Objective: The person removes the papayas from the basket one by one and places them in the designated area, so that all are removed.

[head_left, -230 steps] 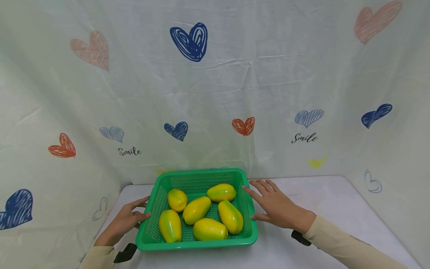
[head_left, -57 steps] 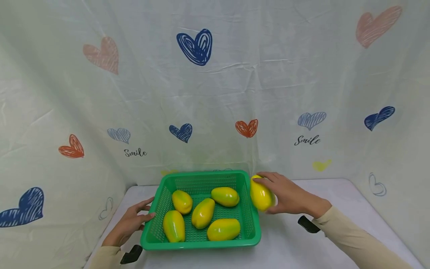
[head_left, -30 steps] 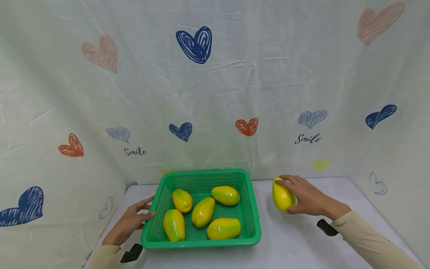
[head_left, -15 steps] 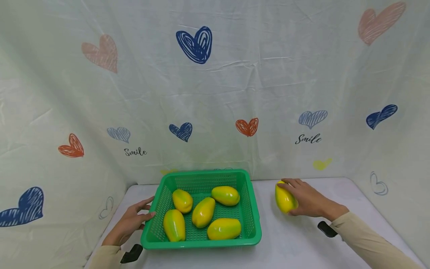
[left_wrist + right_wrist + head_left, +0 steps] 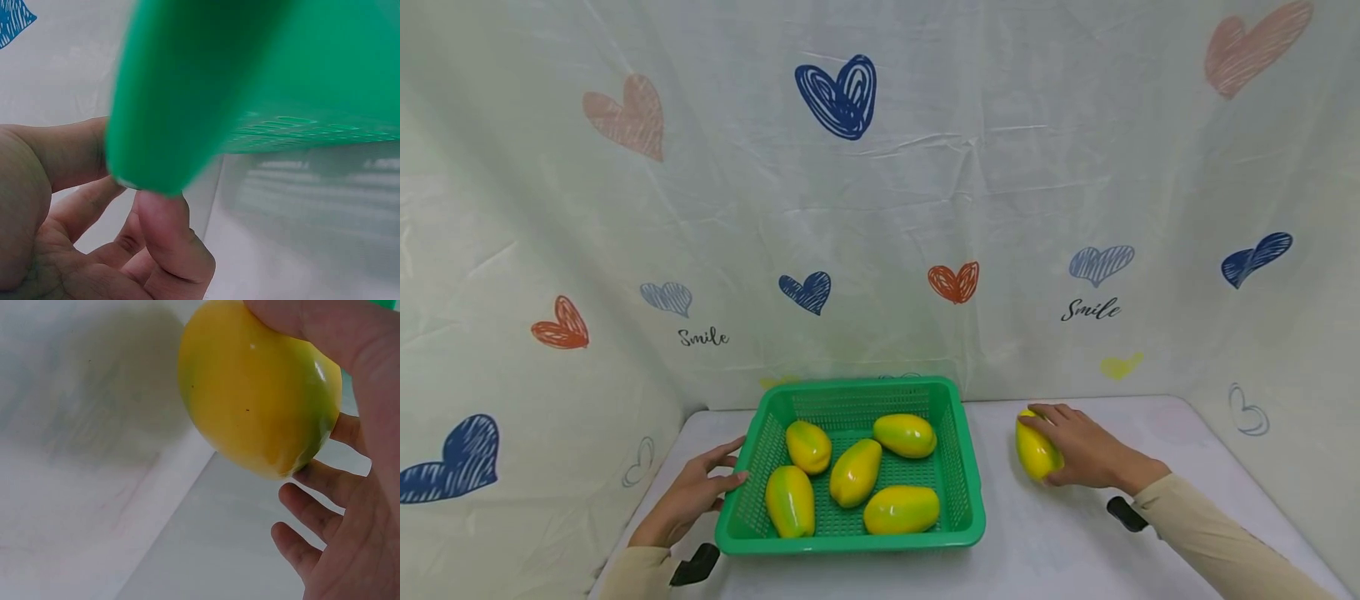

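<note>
A green mesh basket (image 5: 850, 543) stands on the white table and holds several yellow-green papaya-like fruits (image 5: 853, 472). My left hand (image 5: 703, 483) rests against the basket's left rim with relaxed fingers. In the left wrist view the thumb of the left hand (image 5: 156, 231) touches the underside of the basket rim (image 5: 250, 75). To the right of the basket, my right hand (image 5: 1078, 454) grips one more yellow fruit (image 5: 1033, 454) that sits low at the table top. In the right wrist view the fruit (image 5: 250, 400) is held by the right hand (image 5: 350, 506), thumb over it and fingers curled behind.
A pale cloth backdrop (image 5: 880, 208) printed with hearts hangs behind and to both sides of the table (image 5: 1060, 550). Bare tabletop lies right of the basket and in front of it. Black wrist mounts (image 5: 1126, 512) show at both sleeves.
My right hand carried the fruit from the basket's right rim out to the right and lowered it toward the table. The left hand and basket stayed put.
</note>
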Available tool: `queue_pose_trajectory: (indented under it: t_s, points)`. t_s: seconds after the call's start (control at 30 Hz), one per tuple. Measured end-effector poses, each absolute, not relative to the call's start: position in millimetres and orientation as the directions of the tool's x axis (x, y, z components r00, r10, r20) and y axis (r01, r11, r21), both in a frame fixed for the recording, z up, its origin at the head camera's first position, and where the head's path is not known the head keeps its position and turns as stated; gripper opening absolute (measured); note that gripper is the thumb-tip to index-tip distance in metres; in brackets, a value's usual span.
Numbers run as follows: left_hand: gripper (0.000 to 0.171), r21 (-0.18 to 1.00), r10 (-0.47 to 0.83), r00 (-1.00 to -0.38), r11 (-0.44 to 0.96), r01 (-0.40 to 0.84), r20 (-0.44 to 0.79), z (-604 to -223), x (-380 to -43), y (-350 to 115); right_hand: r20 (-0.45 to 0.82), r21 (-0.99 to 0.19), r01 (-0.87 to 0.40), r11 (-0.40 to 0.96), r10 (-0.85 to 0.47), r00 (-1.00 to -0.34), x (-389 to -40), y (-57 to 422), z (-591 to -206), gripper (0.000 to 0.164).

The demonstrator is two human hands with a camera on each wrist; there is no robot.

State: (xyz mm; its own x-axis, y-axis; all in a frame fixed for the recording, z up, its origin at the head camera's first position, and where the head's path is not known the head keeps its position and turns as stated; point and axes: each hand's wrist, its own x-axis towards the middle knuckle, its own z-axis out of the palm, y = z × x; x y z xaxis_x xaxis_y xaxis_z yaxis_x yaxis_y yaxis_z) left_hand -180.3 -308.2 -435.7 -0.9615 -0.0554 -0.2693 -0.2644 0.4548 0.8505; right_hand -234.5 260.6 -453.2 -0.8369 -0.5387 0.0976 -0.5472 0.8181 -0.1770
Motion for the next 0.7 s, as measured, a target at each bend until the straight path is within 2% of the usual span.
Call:
queue_pose_trajectory:
  t_s: [0.7]
  points:
    - [0.07,0.853,-0.047,-0.961,0.451,-0.263,-0.272,-435.8,-179.5,-308.9,0.076,-0.181,-0.578,0.796,-0.574,-0.815,-237.6,261.2,-464.8,0.084]
